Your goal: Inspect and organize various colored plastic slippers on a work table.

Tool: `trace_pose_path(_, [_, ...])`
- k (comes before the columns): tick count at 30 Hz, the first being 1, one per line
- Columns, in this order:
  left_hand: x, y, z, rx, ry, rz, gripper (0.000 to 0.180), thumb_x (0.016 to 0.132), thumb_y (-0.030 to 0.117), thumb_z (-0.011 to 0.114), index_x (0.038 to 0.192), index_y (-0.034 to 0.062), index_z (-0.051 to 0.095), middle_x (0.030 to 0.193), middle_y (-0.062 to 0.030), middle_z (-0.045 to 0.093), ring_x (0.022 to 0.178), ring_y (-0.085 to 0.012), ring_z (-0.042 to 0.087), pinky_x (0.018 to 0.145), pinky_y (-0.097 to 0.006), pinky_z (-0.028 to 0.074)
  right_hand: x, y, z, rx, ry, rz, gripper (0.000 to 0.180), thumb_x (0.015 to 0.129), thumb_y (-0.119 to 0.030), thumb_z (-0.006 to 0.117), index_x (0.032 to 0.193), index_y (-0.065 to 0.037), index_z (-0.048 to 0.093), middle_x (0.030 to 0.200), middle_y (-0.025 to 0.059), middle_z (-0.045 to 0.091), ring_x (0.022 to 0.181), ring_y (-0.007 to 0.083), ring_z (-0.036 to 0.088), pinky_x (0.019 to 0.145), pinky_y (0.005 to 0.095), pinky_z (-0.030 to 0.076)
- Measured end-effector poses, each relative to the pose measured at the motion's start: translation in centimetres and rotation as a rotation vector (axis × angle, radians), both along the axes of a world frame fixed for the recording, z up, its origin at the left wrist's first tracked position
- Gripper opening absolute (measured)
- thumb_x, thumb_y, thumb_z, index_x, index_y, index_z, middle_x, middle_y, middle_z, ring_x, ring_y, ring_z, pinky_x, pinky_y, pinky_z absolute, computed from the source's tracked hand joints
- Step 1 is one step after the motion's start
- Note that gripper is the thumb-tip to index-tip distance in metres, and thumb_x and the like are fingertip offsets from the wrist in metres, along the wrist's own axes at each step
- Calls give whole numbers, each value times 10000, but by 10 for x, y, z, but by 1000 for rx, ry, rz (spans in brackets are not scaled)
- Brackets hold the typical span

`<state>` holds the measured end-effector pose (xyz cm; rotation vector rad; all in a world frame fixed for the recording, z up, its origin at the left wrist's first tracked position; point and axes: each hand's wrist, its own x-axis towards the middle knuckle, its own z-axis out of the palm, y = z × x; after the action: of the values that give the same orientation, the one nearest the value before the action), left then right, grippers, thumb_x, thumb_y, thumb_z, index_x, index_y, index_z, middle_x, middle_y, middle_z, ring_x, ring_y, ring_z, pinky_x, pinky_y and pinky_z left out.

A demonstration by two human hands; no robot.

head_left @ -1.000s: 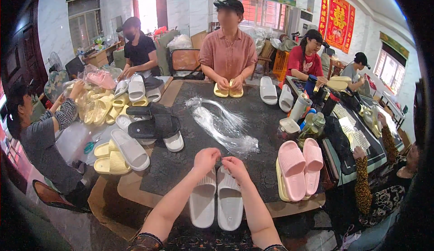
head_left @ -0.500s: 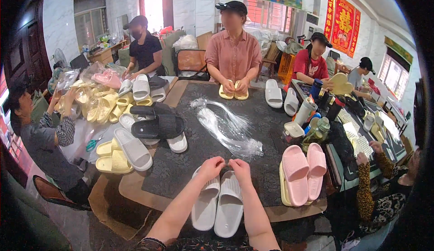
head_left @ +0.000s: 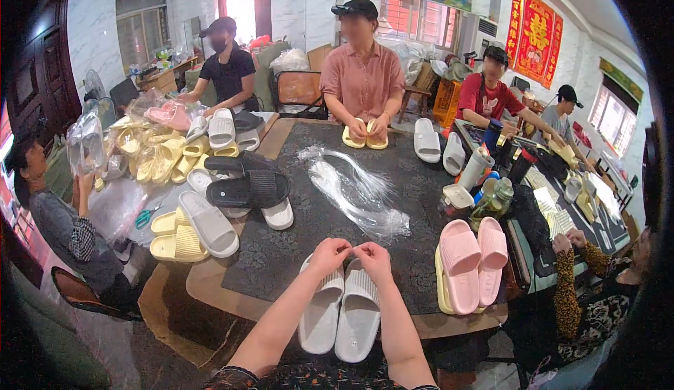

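A pair of grey ribbed slide slippers, the left slipper (head_left: 320, 320) and the right slipper (head_left: 356, 323), rests side by side at the near table edge, toes pointing away from me. Over their ribbed straps, my left hand (head_left: 330, 258) and my right hand (head_left: 373, 262) meet with fingertips pinched. Whatever lies between the fingers is too small to make out. Just beyond them, a spread bundle of thin clear plastic strands (head_left: 354, 197) lies on the dark table mat (head_left: 281, 278).
Pink slippers (head_left: 460, 267) stacked on yellow ones stand at right; black slippers (head_left: 249, 190) with grey and yellow pairs at left. Bottles and a jar (head_left: 500, 197) crowd the right edge. Across from me a person (head_left: 361, 74) handles yellow slippers (head_left: 365, 136). Several co-workers sit around.
My hands stay pinched over the grey slippers, barely shifted. At left a co-worker now holds up a clear bag. The co-worker in red has reached out to the right.
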<state>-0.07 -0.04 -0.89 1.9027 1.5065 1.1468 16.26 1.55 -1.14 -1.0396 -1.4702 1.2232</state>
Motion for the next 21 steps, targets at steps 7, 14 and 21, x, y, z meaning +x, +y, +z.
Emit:
trace_pose_path(7, [3, 2, -8, -250, -107, 22, 230, 800, 245, 648, 918, 47, 659, 911, -96, 675, 793, -222, 648, 734, -347, 509, 9, 9, -22, 89, -92, -216, 168, 822, -174, 669, 827, -8, 642, 707, 17, 629, 635, 70, 543, 594, 240, 443])
trace_pose_path(14, [-1, 4, 0, -184, 15, -38, 256, 762, 166, 686, 972, 26, 642, 852, -108, 676, 796, -190, 650, 741, -311, 504, 8, 11, -18, 112, -126, -262, 204, 816, -205, 677, 816, -7, 630, 670, 21, 618, 630, 79, 549, 590, 259, 449])
trace_pose_path(21, [4, -9, 15, -166, -198, 40, 174, 772, 129, 672, 904, 27, 625, 797, -73, 659, 733, -144, 622, 693, -296, 500, 2, 1, -9, 135, -103, -150, 145, 809, -154, 683, 835, -12, 669, 709, -7, 636, 637, 49, 548, 593, 220, 450])
